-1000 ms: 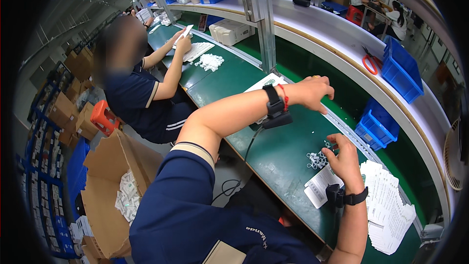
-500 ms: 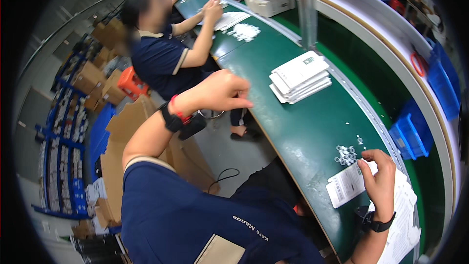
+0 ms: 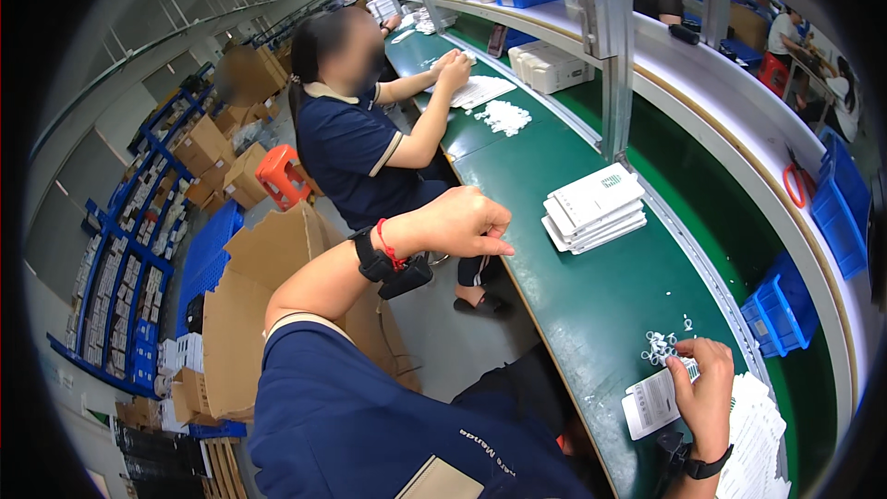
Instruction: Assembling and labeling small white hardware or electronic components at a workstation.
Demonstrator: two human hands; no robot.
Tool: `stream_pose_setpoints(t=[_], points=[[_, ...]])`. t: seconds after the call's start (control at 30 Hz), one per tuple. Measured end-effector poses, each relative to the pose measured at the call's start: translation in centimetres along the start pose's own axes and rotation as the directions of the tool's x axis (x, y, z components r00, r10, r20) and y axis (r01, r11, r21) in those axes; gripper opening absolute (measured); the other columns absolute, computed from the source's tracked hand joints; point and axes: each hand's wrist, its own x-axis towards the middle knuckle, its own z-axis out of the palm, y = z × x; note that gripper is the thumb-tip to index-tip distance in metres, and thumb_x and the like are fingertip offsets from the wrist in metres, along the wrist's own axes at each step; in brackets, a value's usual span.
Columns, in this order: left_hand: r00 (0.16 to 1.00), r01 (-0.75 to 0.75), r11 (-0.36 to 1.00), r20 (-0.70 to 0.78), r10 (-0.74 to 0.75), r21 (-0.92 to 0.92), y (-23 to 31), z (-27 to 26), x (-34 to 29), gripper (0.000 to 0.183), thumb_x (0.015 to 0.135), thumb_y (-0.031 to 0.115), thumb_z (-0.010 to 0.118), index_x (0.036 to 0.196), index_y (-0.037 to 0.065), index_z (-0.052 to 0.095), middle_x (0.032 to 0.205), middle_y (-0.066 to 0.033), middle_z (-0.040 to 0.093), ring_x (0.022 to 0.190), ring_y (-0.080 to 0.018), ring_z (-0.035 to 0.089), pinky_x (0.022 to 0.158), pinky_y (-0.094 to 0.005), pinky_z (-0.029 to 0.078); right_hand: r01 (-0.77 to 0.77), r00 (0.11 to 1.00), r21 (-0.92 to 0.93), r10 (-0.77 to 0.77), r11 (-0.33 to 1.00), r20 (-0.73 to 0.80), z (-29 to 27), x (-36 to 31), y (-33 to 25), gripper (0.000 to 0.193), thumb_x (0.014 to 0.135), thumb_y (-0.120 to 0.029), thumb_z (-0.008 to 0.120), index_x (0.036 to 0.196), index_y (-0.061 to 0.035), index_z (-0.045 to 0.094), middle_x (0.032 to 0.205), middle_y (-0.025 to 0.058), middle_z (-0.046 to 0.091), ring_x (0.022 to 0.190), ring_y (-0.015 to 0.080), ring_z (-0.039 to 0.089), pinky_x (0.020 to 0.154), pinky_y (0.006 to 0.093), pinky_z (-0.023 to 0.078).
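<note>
Pinched between the thumb and fingers of my right hand (image 3: pixel 707 397) was a white printed card (image 3: pixel 651 402), lying on the green bench (image 3: pixel 591 314) just beside the small heap of white clips (image 3: pixel 660 347). Half a second before, my left hand (image 3: pixel 459 223) hung lower over the aisle; now it was loosely curled, empty, at the bench edge near the stack of white boxes (image 3: pixel 594 208).

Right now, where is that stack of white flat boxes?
In the head view, the stack of white flat boxes lies on the green bench, right of the left hand and below the grey post.
</note>
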Motion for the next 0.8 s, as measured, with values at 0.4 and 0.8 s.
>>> stream_pose_setpoints(t=[0.4,0.8], points=[[0.973,-0.225,0.973,0.041,0.227,-0.047,3.0,2.8,5.0,0.028,0.076,0.027,0.073,0.065,0.008,0.056,0.049,-0.0069,0.051,0.046,-0.0253,0.054,0.044,-0.0343,0.039,-0.052,0.997,0.017,0.053,0.999,-0.060,-1.5,-2.4,0.3,0.015,0.069,-0.004,0.069,0.082,0.0002,0.062,0.079,0.0146,0.062,0.081,0.0336,0.054,0.079,0.0389,0.040],[0.710,-0.496,0.735,0.271,0.650,-0.463,13.4,11.8,14.7,0.022,0.072,0.021,0.071,0.080,0.003,0.062,0.066,-0.0102,0.062,0.066,-0.0300,0.061,0.059,-0.0406,0.046,-0.339,0.891,0.027,0.330,0.940,-0.310,-0.4,-5.4,4.1,0.007,0.075,-0.004,0.064,0.079,0.0017,0.062,0.073,0.0135,0.062,0.075,0.0274,0.058,0.072,0.0362,0.043]])
